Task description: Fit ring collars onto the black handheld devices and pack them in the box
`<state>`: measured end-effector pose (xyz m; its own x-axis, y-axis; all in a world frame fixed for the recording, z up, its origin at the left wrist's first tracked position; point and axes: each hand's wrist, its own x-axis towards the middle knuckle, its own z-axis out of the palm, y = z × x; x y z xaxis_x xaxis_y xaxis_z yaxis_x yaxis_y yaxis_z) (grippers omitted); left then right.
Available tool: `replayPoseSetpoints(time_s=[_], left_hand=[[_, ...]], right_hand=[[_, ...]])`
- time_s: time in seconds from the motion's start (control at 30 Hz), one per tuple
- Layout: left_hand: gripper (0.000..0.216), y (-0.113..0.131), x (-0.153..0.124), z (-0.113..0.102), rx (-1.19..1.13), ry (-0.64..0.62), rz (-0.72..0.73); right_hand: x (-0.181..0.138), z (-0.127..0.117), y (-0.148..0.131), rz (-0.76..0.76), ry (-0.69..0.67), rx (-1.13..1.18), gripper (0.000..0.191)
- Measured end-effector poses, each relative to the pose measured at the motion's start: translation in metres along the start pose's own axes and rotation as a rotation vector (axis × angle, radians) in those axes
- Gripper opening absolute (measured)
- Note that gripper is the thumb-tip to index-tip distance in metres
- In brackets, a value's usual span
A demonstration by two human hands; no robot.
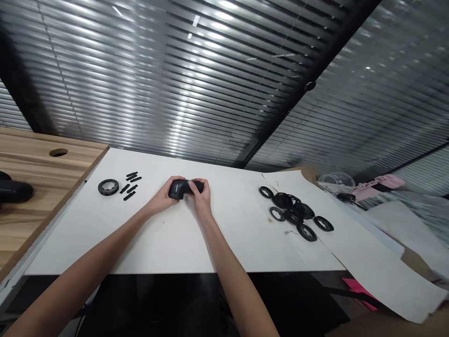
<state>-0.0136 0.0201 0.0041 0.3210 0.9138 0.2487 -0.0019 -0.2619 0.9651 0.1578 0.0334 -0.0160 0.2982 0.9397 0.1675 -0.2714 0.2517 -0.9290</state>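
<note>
Both my hands meet over a white sheet at the middle of the table. My left hand is closed around the left side of a black ring-shaped part. My right hand pinches the same part from the right, fingers curled over its top edge. The part is held just above the sheet, tilted toward me. To the left lie a single black ring and several short black strips.
A pile of several black rings lies on the right of the sheet. A wooden desk with a cable hole adjoins on the left, with a dark object on it. Slatted blinds stand behind. Clutter and pink items sit far right.
</note>
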Motion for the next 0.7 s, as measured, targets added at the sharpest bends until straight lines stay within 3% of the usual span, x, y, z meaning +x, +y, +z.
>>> replayPoseSetpoints(time_s=[0.7], left_hand=[[0.072,-0.009,0.002,0.004,0.026,-0.018,0.019]], right_hand=[[-0.006,0.004,-0.015,-0.015,-0.038,-0.243,0.056]])
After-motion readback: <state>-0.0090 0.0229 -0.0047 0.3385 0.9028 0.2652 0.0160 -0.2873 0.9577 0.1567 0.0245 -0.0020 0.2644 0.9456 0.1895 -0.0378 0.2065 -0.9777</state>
